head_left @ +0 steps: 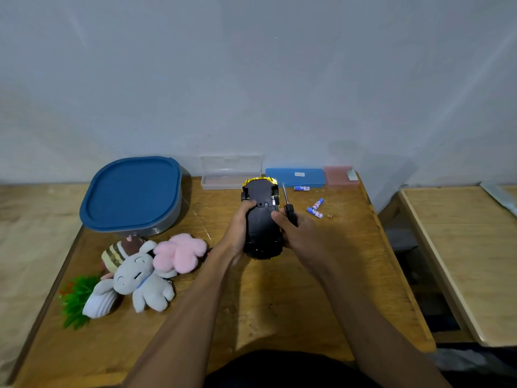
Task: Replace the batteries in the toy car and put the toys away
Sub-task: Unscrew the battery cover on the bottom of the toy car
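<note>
The yellow toy car (261,219) is held upside down above the wooden table (251,298), its black underside facing me. My left hand (237,233) grips the car's left side, thumb on the underside. My right hand (298,233) holds a black-handled screwdriver (288,208) with its shaft pointing away, and its thumb touches the car's right edge. Three blue-and-white batteries lie on the table to the right: one (301,188) near the blue case, two (315,208) close together. Soft toys lie at the left: a grey plush (140,281), a pink plush (179,252), a striped one (117,253).
A grey container with a blue lid (131,193) stands at the back left. Against the wall sit a clear open case (230,172), a blue case (295,177) and a pink box (340,175). A green plastic plant (75,298) lies front left. Another wooden surface (461,247) stands right.
</note>
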The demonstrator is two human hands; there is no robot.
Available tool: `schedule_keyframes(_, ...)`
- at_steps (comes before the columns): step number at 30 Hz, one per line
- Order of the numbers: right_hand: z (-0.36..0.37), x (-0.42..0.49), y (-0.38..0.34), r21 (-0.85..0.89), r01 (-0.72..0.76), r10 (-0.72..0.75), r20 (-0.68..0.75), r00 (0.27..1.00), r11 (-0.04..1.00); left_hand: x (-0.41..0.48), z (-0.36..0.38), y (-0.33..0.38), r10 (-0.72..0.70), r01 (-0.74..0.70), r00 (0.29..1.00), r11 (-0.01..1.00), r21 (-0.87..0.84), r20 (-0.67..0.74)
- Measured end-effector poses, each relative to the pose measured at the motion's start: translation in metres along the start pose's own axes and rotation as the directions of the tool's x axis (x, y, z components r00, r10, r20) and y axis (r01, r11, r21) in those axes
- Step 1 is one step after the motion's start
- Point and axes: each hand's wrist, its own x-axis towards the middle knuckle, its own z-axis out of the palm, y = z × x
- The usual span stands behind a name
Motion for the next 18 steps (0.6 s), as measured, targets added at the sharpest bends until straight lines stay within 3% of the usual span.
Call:
schedule_keyframes(7,-0.004,0.009,-0.009,0.05,0.02,-0.021,0.03,0.999,0.999,0.009,0.001,0.015,-0.063,0.067,0.997,0.995,-0.078,0.047)
schedule_keyframes(18,-0.011,0.016,-0.01,-0.002,-0.001,0.001,0.052,0.999,1.0,0.013,-0.006,0.024,-0.143,0.14,0.983,0.989,0.04,0.115)
